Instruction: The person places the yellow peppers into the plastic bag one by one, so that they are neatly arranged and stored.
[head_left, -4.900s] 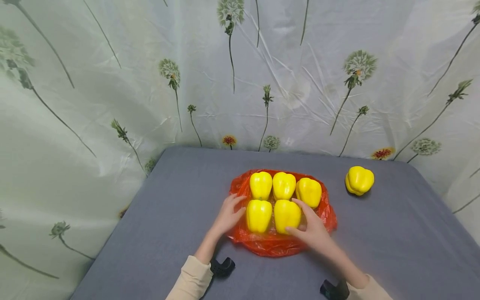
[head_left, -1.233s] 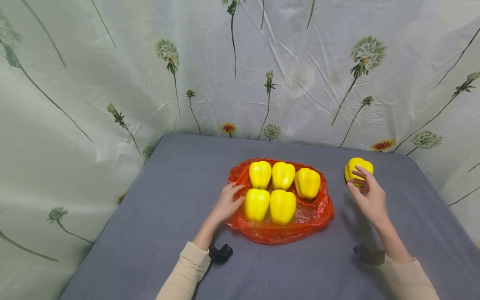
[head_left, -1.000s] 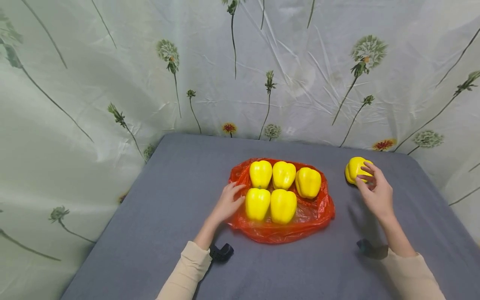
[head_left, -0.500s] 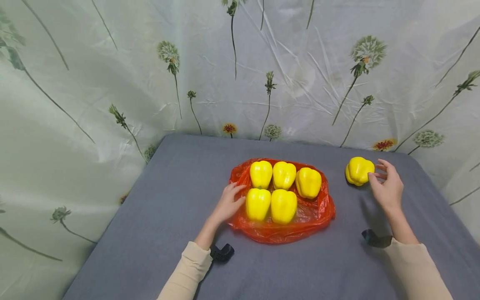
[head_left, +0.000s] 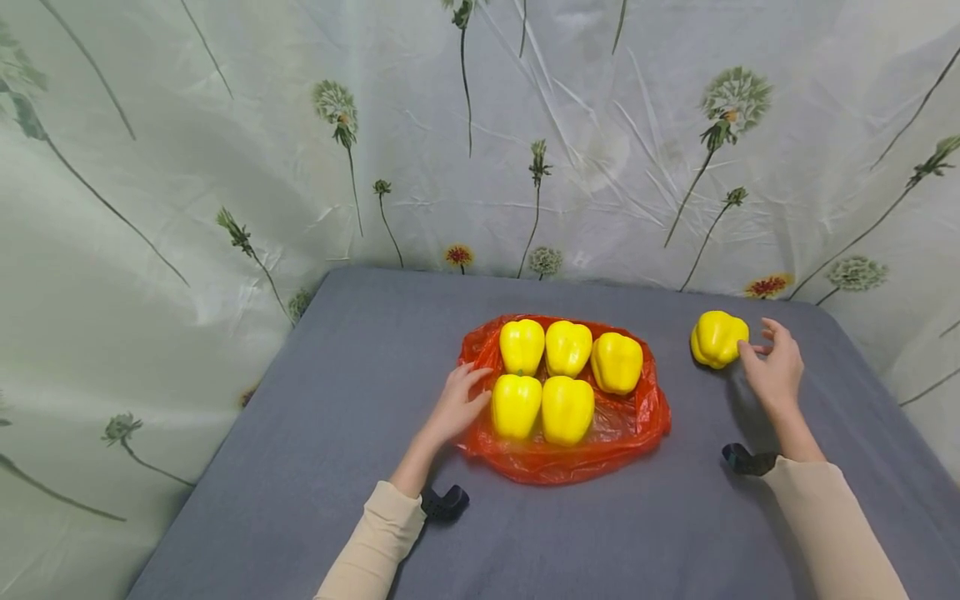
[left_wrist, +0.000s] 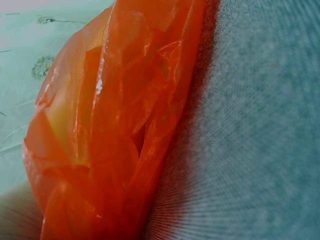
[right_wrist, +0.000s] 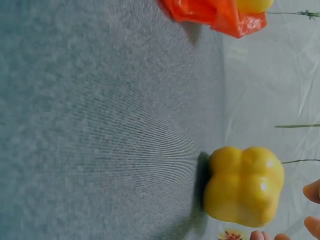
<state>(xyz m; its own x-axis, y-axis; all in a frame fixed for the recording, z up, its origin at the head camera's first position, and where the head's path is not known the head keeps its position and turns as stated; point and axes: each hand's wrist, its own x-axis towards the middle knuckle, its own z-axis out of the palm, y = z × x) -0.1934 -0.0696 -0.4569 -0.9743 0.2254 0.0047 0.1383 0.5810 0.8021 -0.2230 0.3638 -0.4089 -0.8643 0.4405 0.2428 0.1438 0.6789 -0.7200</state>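
Note:
A red plastic bag (head_left: pixel 630 425) lies spread on the grey cloth with several yellow bell peppers (head_left: pixel 567 410) on it in two rows. My left hand (head_left: pixel 453 404) rests at the bag's left edge, thumb and fingers apart; in the left wrist view the crinkled bag (left_wrist: pixel 135 115) hides most of it. One more bell pepper (head_left: pixel 717 340) sits alone at the back right. Just to its right is my right hand (head_left: pixel 776 367), its fingers loosely bent and holding nothing. The right wrist view shows fingertips (right_wrist: pixel 313 226) close to that lone pepper, with a gap between.
A grey cloth (head_left: pixel 322 400) covers the table. Behind it hangs a pale curtain (head_left: pixel 420 150) printed with dandelions. A black wrist device (head_left: pixel 446 503) is at my left wrist and another (head_left: pixel 746 460) at my right.
My right hand has let go of the front-right pepper in the bag, which stands nearer its neighbour. It has moved right, past the front of the lone pepper. The left hand stays.

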